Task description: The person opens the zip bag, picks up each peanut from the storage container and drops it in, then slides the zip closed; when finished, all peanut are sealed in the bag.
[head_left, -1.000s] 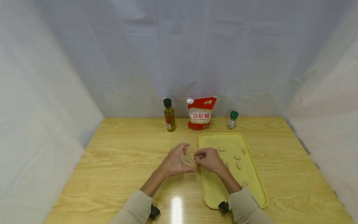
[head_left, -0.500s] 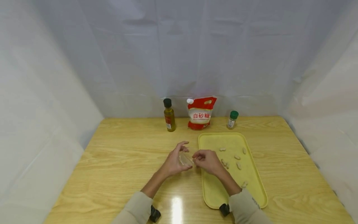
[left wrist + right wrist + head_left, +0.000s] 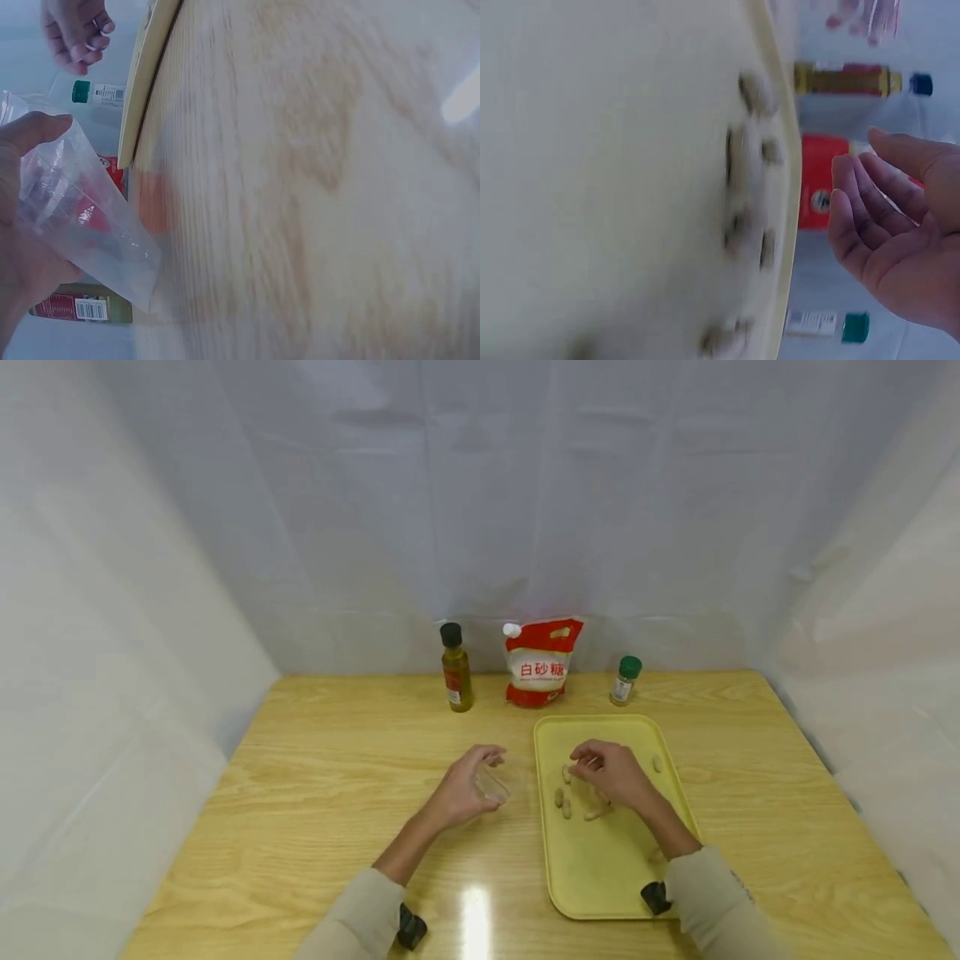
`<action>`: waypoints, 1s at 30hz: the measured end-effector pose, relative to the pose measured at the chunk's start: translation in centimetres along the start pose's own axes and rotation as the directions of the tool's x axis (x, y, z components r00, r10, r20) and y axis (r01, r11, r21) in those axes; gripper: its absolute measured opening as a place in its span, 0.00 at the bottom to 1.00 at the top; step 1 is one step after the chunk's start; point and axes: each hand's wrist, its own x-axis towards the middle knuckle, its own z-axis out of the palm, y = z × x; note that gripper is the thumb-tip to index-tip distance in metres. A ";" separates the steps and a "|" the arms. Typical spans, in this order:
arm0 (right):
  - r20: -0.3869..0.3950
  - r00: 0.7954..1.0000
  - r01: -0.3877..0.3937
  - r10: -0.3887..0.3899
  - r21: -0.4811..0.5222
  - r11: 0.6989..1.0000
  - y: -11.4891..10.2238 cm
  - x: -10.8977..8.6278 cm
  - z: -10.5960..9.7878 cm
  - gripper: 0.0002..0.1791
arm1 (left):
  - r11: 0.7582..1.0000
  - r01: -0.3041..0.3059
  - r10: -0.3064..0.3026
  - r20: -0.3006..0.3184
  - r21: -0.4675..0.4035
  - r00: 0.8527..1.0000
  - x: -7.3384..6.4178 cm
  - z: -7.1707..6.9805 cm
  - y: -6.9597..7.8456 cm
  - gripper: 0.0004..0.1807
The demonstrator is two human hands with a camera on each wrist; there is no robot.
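Note:
My left hand (image 3: 459, 789) holds a clear plastic bag (image 3: 492, 787) over the table, left of the yellow tray (image 3: 551, 872). In the left wrist view the see-through bag (image 3: 94, 217) hangs from between thumb and fingers, and nothing shows inside it. Above the tray is my right hand (image 3: 617, 774), its fingers loosely bent and the palm bare in the right wrist view. Several unshelled peanuts (image 3: 566, 809) lie scattered on the tray, some partly hidden under this hand. The nearest one (image 3: 567, 773) shows just left of the fingertips.
Along the back of the wooden table (image 3: 337, 760) stand an oil bottle (image 3: 457, 681), a red and white sugar pouch (image 3: 537, 664) and a small green-capped spice jar (image 3: 625, 681). White sheeting (image 3: 480, 510) closes in the back and sides.
My right hand has moved away from the bag, to the right over the tray, uncovering peanuts near the tray's left side. My left hand stays nearly in place with the bag.

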 end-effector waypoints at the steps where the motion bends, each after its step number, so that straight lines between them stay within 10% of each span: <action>1: -0.001 1.000 -0.002 0.002 -0.014 1.000 0.6 0.1 -0.6 0.10 | 1.000 0.003 -0.003 0.003 -0.002 1.000 0.0 -0.1 0.0 0.41; 10: -0.016 0.999 -0.037 0.036 -0.082 0.996 4.0 0.9 -3.1 0.08 | 0.999 0.028 -0.028 0.013 -0.015 1.000 -0.1 -0.4 -0.1 0.41; 30: -0.006 1.000 -0.030 0.030 -0.193 0.981 5.2 2.2 -2.1 0.03 | 0.997 0.071 -0.070 0.051 -0.022 0.996 -0.3 -0.5 -0.8 0.42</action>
